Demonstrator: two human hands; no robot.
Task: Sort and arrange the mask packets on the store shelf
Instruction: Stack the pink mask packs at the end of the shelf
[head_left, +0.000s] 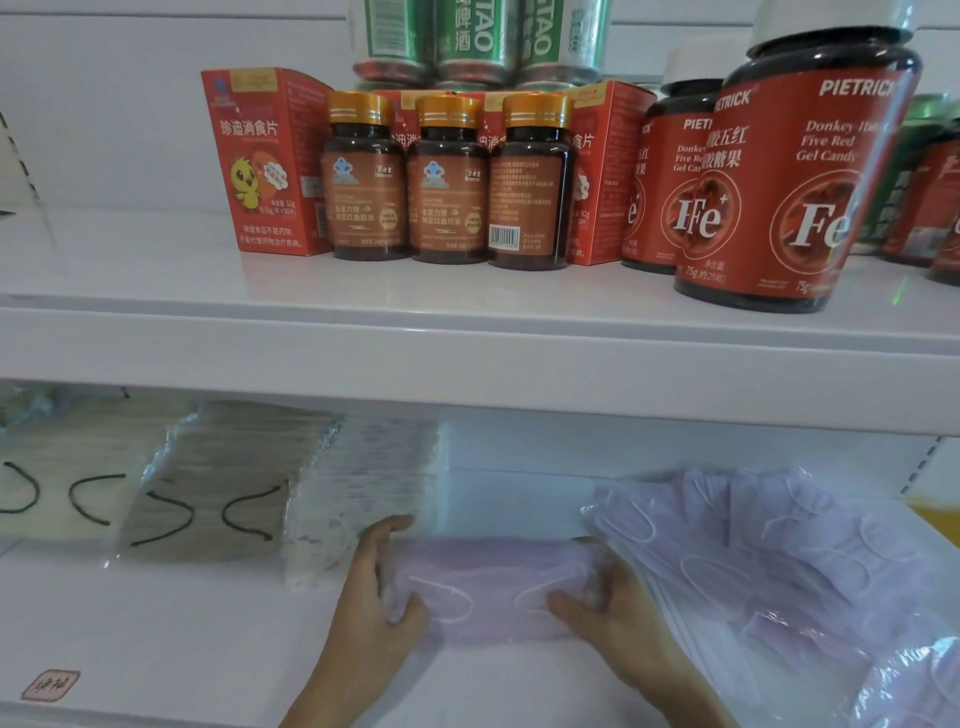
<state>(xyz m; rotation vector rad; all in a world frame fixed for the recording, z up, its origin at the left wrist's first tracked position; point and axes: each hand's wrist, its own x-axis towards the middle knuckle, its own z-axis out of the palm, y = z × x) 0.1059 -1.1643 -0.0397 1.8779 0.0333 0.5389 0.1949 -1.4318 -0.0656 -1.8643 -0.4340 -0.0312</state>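
Your left hand (374, 582) and right hand (608, 603) both grasp the flat lilac plastic-wrapped mask packet (493, 587) on the white lower shelf (156, 623), beside the loose lilac packet pile (779, 561).

Both hands down low: left hand (375, 579) and right hand (608, 603) each gripping an end of the clear-wrapped pale purple mask packet (491, 582), thumbs on top.

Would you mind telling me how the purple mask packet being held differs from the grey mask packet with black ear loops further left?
The purple mask packet has white ear loops; the grey mask packet has black ones. The purple packet is gripped at its ends by the left hand and right hand; the grey packet lies untouched. Both are clear plastic packets on the lower white shelf.
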